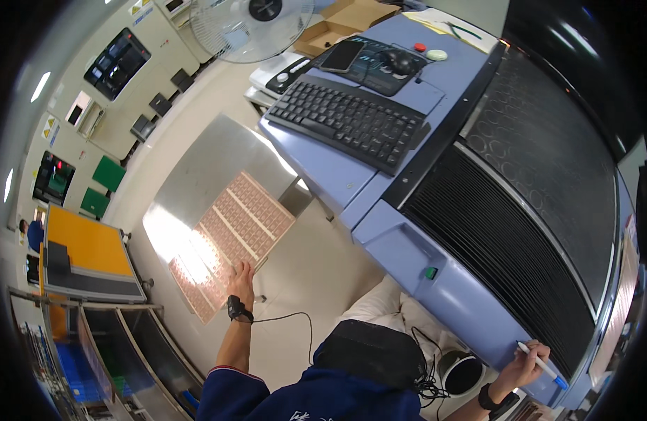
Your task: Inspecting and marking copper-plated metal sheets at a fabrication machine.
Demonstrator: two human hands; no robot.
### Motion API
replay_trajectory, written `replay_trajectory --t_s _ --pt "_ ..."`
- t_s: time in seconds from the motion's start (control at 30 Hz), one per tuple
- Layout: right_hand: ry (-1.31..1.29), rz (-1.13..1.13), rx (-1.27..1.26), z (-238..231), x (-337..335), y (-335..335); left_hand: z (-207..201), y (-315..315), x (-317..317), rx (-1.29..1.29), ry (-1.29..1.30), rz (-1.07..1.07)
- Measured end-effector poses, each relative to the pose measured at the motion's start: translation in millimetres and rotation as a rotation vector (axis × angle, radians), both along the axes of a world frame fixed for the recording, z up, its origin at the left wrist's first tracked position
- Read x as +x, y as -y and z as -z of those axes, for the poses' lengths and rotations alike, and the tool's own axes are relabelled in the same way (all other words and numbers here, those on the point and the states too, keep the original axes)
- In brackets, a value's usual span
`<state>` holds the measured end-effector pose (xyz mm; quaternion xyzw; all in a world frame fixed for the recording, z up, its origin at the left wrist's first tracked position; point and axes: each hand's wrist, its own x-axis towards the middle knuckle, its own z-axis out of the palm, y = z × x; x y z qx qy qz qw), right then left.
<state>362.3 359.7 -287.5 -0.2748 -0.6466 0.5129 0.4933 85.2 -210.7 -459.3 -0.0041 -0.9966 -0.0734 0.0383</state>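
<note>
A copper-coloured circuit board panel [243, 221], patterned with rows of small units and pale strips, lies over a shiny metal table [204, 154] to the left. My left hand [241, 281] has its bent fingers at the panel's near edge, gripping it there; the thumb is hard to make out. A dark band with a cord circles that wrist. At the lower right, my right hand [530, 365] is closed around a white marker pen [546, 366] with a blue end, above the front edge of a blue-grey machine [463, 302]. A dark watch sits on the right wrist.
On the machine stand a black keyboard [348, 119], a mouse [400, 63], a phone [343, 56] and red and pale buttons. Black ribbed rollers [506, 245] fill its right side. A fan [253, 28] stands behind. Racks [120, 337] line the lower left; a bin [463, 372] is beside my legs.
</note>
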Motion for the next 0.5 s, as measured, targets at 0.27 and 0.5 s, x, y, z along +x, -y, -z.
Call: replay_trajectory --t_s 0.27,0.5 --pt "-0.123 0.515 -0.051 8 87 -11 62 -1 -23 0.639 -0.011 -0.027" --pt "0.327 1.052 0.246 1 219 -63 -38 -135 -58 0.196 -0.343 0.307"
